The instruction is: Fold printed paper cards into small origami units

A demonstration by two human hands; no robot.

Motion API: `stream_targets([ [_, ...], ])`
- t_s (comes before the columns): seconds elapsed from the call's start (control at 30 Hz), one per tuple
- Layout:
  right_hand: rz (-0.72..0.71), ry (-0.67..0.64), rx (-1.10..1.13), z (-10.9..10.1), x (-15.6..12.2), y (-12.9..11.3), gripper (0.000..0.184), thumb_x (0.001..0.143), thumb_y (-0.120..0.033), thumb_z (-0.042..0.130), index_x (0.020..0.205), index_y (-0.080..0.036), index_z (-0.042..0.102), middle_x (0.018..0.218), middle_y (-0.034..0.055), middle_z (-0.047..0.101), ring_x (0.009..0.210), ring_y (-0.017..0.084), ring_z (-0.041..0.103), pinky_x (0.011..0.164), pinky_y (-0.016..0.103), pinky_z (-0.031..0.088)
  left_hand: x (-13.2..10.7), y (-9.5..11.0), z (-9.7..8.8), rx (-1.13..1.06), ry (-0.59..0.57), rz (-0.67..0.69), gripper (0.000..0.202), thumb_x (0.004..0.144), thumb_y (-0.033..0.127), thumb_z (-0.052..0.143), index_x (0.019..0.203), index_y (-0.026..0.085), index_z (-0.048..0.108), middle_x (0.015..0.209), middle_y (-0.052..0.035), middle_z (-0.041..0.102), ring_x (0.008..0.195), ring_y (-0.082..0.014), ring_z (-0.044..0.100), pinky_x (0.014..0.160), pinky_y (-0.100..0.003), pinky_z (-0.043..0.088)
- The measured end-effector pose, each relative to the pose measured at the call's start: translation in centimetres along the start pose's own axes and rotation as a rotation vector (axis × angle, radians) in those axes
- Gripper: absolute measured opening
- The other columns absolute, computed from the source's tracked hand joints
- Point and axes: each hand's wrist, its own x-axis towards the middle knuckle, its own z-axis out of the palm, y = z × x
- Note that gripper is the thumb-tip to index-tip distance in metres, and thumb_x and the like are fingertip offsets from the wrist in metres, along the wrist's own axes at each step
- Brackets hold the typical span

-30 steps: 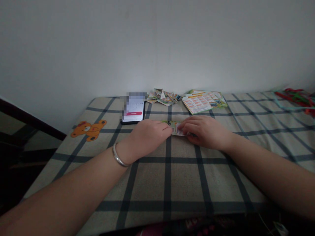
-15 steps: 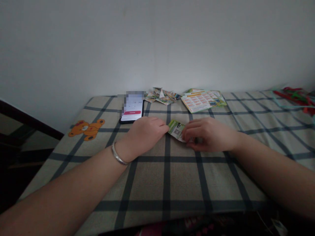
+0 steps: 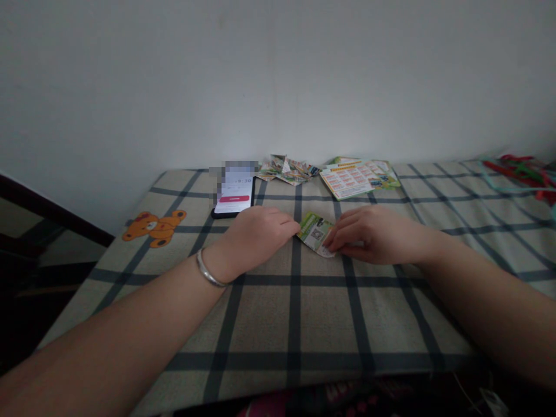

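A small green-and-white printed paper card (image 3: pixel 313 233) with a QR code lies on the checked cloth between my hands. My left hand (image 3: pixel 266 234), with a silver bangle at the wrist, is closed and pinches the card's left corner. Bunched fingers of my right hand (image 3: pixel 367 236) hold its right edge, which curls up slightly near the fingertips. My right thumb and the card's far end are partly hidden.
A lit phone (image 3: pixel 234 197) lies just beyond my left hand. Folded printed papers (image 3: pixel 290 171) and a stack of printed cards (image 3: pixel 351 179) lie near the wall. Colourful ribbons or strips (image 3: pixel 527 172) are at the far right. A bear picture (image 3: pixel 155 227) is on the cloth (image 3: pixel 269 324) at left.
My right hand has shifted slightly to the right, and its fingers have drawn closer together. More of the card's face and QR code shows. My left hand stays at the same corner.
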Motion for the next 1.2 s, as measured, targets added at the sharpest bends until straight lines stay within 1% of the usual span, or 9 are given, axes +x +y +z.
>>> stream_targets([
  [0.23, 0.053, 0.010, 0.141, 0.2, 0.5, -0.3, 0.018, 0.088, -0.018, 0.059, 0.098, -0.021, 0.074, 0.089, 0.0016, 0.074, 0.080, 0.012, 0.065, 0.072, 0.024, 0.049, 0.1, 0.1, 0.0, 0.017, -0.038, 0.081, 0.017, 0.093, 0.019, 0.050, 0.092, 0.017, 0.067, 0.087, -0.0042, 0.070, 0.083, -0.0191, 0.065, 0.069, -0.031, 0.052],
  [0.43, 0.132, 0.042, 0.193, 0.6, 0.6, -0.3, 0.018, 0.087, -0.018, 0.061, 0.100, -0.021, 0.073, 0.090, 0.0014, 0.075, 0.078, 0.012, 0.067, 0.069, 0.022, 0.049, 0.1, -0.1, 0.1, -0.108, -0.034, -0.003, 0.014, 0.092, 0.021, 0.054, 0.095, 0.018, 0.068, 0.091, -0.0027, 0.071, 0.086, -0.0192, 0.066, 0.074, -0.032, 0.052],
  [0.57, 0.183, 0.057, 0.356, 1.4, 0.9, -0.2, 0.018, 0.087, -0.018, 0.059, 0.099, -0.019, 0.072, 0.092, 0.0018, 0.075, 0.080, 0.012, 0.068, 0.071, 0.022, 0.050, 0.3, -0.1, 0.3, -0.211, -0.023, -0.076, 0.012, 0.089, 0.018, 0.058, 0.094, 0.020, 0.068, 0.092, -0.0009, 0.071, 0.089, -0.0182, 0.065, 0.078, -0.031, 0.051],
  [0.67, 0.217, 0.052, 0.465, 2.1, 1.4, -0.4, 0.017, 0.088, -0.026, 0.060, 0.096, -0.017, 0.072, 0.086, 0.0014, 0.074, 0.074, 0.012, 0.066, 0.065, 0.023, 0.049, 0.4, -0.1, 0.3, -0.268, -0.036, -0.094, 0.011, 0.087, 0.016, 0.059, 0.090, 0.019, 0.069, 0.089, -0.0009, 0.070, 0.088, -0.0173, 0.064, 0.079, -0.031, 0.050],
  [0.8, 0.278, 0.051, 0.413, 2.5, 1.7, -0.5, 0.020, 0.088, -0.032, 0.059, 0.092, -0.017, 0.071, 0.075, 0.0000, 0.070, 0.063, 0.010, 0.058, 0.057, 0.022, 0.042, 0.5, 0.2, 0.4, -0.277, -0.026, -0.077, 0.013, 0.089, 0.019, 0.057, 0.096, 0.017, 0.068, 0.096, -0.0036, 0.070, 0.093, -0.0183, 0.063, 0.084, -0.033, 0.050],
  [0.93, 0.224, 0.042, 0.318, 2.3, 1.4, -0.4, 0.023, 0.088, -0.036, 0.060, 0.090, -0.016, 0.070, 0.073, 0.0005, 0.067, 0.061, 0.010, 0.054, 0.055, 0.023, 0.038, 0.4, 0.2, 0.7, -0.262, -0.037, -0.051, 0.015, 0.088, 0.019, 0.057, 0.098, 0.016, 0.068, 0.100, -0.0051, 0.068, 0.098, -0.0194, 0.060, 0.090, -0.035, 0.048],
  [1.03, 0.127, 0.020, 0.257, 1.8, 1.2, -0.5, 0.021, 0.088, -0.035, 0.061, 0.089, -0.017, 0.070, 0.077, 0.0022, 0.067, 0.069, 0.012, 0.057, 0.060, 0.024, 0.041, 0.5, 0.2, 0.7, -0.285, -0.049, -0.061, 0.014, 0.088, 0.021, 0.058, 0.098, 0.018, 0.068, 0.101, -0.0038, 0.067, 0.098, -0.0191, 0.059, 0.091, -0.035, 0.046],
  [1.13, 0.029, 0.001, 0.259, 1.2, 1.1, -0.9, 0.016, 0.089, -0.029, 0.060, 0.090, -0.017, 0.071, 0.081, 0.0036, 0.068, 0.078, 0.013, 0.061, 0.068, 0.025, 0.045, 0.5, 0.5, 0.6, -0.280, -0.060, -0.151, 0.014, 0.086, 0.029, 0.063, 0.095, 0.018, 0.067, 0.098, -0.0034, 0.067, 0.098, -0.0199, 0.059, 0.089, -0.036, 0.045],
  [1.2, 0.010, 0.016, 0.253, 1.0, 1.0, -1.1, 0.015, 0.090, -0.027, 0.060, 0.092, -0.018, 0.071, 0.087, 0.0045, 0.070, 0.080, 0.013, 0.063, 0.070, 0.024, 0.046, 0.5, 0.9, 0.6, -0.232, -0.042, -0.238, 0.018, 0.084, 0.034, 0.066, 0.091, 0.018, 0.066, 0.095, -0.0038, 0.066, 0.096, -0.0213, 0.059, 0.085, -0.037, 0.045],
])
